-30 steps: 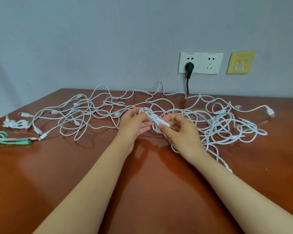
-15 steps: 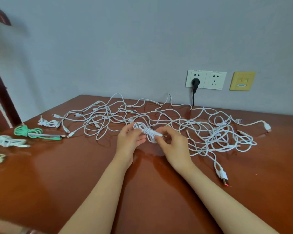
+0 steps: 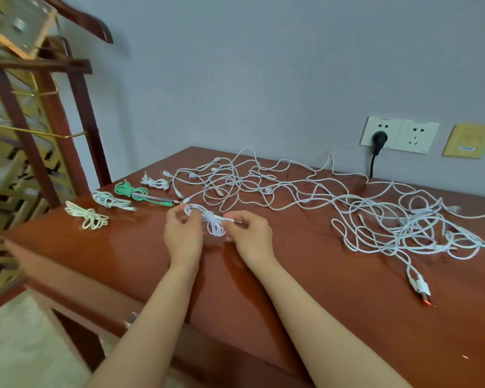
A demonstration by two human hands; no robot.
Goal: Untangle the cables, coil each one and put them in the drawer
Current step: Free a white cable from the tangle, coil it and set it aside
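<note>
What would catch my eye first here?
A big tangle of white cables sprawls over the back and right of the brown table. In front, the left hand and right hand hold a small coiled cable between them. A green bundle and a cream bundle lie near the table's left edge.

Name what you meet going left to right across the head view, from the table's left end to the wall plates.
Cream coiled cable, white coiled cable, green coiled cable, left hand, held white coil, right hand, black plug, yellow wall plate.

Blurred shelf (image 3: 55,121) cut off L, cable tangle (image 3: 403,223) runs off R edge
</note>
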